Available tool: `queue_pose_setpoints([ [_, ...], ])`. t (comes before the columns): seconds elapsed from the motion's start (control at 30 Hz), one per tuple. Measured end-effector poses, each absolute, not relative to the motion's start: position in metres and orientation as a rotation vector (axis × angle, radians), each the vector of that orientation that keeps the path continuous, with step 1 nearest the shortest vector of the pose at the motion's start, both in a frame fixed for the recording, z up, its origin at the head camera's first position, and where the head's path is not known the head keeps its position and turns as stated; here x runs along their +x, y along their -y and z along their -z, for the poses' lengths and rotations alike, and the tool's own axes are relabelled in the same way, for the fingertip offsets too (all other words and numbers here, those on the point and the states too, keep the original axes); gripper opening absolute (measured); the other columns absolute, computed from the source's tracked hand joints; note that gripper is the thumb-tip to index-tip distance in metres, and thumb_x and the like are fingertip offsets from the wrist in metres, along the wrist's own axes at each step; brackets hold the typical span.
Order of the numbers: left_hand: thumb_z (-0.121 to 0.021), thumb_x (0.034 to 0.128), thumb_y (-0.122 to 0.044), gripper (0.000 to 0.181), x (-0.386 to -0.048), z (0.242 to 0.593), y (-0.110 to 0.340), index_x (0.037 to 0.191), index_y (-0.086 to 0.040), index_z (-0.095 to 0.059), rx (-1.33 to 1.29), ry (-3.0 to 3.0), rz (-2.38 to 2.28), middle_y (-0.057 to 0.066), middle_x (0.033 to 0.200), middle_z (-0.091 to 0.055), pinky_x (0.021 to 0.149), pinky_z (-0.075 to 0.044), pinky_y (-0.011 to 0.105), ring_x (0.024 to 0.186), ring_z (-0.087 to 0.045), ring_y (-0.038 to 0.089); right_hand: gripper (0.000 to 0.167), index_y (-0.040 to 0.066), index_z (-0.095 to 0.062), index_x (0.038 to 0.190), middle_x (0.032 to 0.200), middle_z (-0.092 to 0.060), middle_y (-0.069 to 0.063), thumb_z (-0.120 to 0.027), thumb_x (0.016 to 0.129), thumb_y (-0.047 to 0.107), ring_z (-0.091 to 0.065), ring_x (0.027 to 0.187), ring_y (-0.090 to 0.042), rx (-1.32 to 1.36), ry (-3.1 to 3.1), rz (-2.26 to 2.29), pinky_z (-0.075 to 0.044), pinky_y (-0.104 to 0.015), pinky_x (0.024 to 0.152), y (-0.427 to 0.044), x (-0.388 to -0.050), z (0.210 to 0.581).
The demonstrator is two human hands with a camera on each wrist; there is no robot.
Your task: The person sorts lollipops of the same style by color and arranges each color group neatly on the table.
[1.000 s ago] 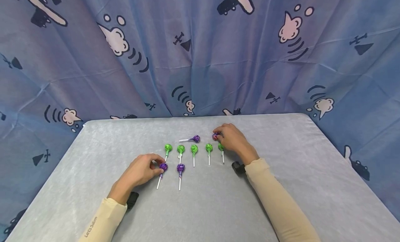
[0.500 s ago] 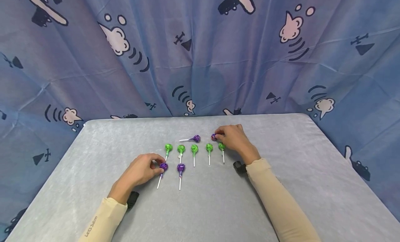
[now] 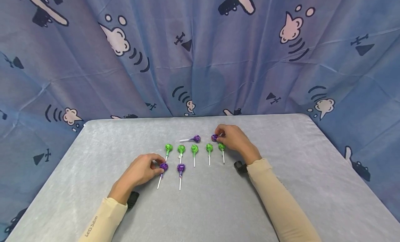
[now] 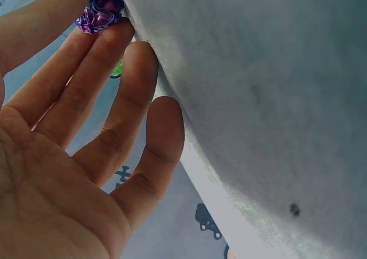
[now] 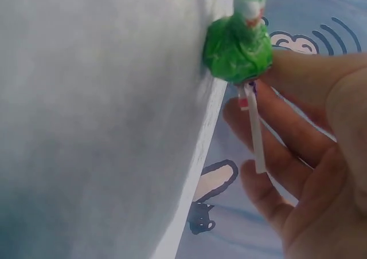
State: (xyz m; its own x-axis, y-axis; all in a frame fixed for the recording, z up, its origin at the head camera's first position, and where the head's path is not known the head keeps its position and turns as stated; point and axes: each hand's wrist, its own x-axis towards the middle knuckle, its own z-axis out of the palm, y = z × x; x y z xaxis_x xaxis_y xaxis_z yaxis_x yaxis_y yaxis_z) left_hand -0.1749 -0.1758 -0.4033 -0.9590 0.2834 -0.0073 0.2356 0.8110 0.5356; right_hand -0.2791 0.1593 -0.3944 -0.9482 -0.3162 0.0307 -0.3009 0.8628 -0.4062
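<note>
My left hand (image 3: 143,169) pinches the head of a purple-wrapped lollipop (image 3: 164,166) between thumb and fingers; its white stick points toward me. In the left wrist view the purple lollipop head (image 4: 102,10) sits at the fingertips, the other fingers spread. Farther back, my right hand (image 3: 233,137) pinches another purple lollipop (image 3: 214,138), its stick mostly hidden in the head view. A white stick (image 5: 257,136) shows in front of the fingers in the right wrist view, behind a green lollipop (image 5: 238,50). Just below the right hand lies a green lollipop (image 3: 221,147).
Several green lollipops, one at the middle (image 3: 194,149), form a row across the grey-covered table (image 3: 200,210). One purple lollipop (image 3: 181,168) lies in front of the row; another purple lollipop (image 3: 196,139) lies sideways behind it. A patterned blue curtain (image 3: 200,61) hangs behind.
My right hand has shifted slightly, and the purple lollipop in it has come a little left and nearer. The left hand and its lollipop have stayed put.
</note>
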Motion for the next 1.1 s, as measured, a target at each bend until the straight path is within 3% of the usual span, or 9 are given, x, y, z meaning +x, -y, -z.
queue_pose_setpoints([
  [0.23, -0.079, 0.0830, -0.015, 0.023, -0.1752, 0.4028, 0.1755, 0.106, -0.014, -0.075, 0.426, -2.907, -0.839, -0.002, 0.094, -0.071, 0.066, -0.042, 0.028, 0.075, -0.053, 0.009, 0.031, 0.018, -0.070, 0.125, 0.113, -0.073, -0.006, -0.068, 0.094, 0.014, -0.066, 0.103, -0.024, -0.530, -2.950, 0.617, -0.051, -0.045, 0.091, -0.1599, -0.2797, 0.3939],
  [0.63, -0.079, 0.0831, -0.015, 0.023, -0.1750, 0.4032, 0.1755, 0.106, -0.013, -0.075, 0.448, -2.905, -0.838, -0.002, 0.095, -0.071, 0.066, -0.042, 0.028, 0.075, -0.053, 0.009, 0.033, 0.014, -0.067, 0.127, 0.120, -0.072, -0.008, -0.067, 0.094, 0.015, -0.065, 0.114, -0.026, -0.493, -2.891, 0.693, -0.048, -0.048, 0.101, -0.1622, -0.2804, 0.3969],
  [1.1, -0.079, 0.0831, -0.015, 0.023, -0.1746, 0.4036, 0.1760, 0.106, -0.014, -0.075, 0.433, -2.913, -0.832, -0.003, 0.093, -0.071, 0.066, -0.041, 0.028, 0.075, -0.053, 0.009, 0.029, 0.014, -0.069, 0.124, 0.114, -0.073, -0.006, -0.066, 0.096, 0.017, -0.067, 0.106, -0.025, -0.502, -2.943, 0.694, -0.050, -0.046, 0.094, -0.1642, -0.2807, 0.3960],
])
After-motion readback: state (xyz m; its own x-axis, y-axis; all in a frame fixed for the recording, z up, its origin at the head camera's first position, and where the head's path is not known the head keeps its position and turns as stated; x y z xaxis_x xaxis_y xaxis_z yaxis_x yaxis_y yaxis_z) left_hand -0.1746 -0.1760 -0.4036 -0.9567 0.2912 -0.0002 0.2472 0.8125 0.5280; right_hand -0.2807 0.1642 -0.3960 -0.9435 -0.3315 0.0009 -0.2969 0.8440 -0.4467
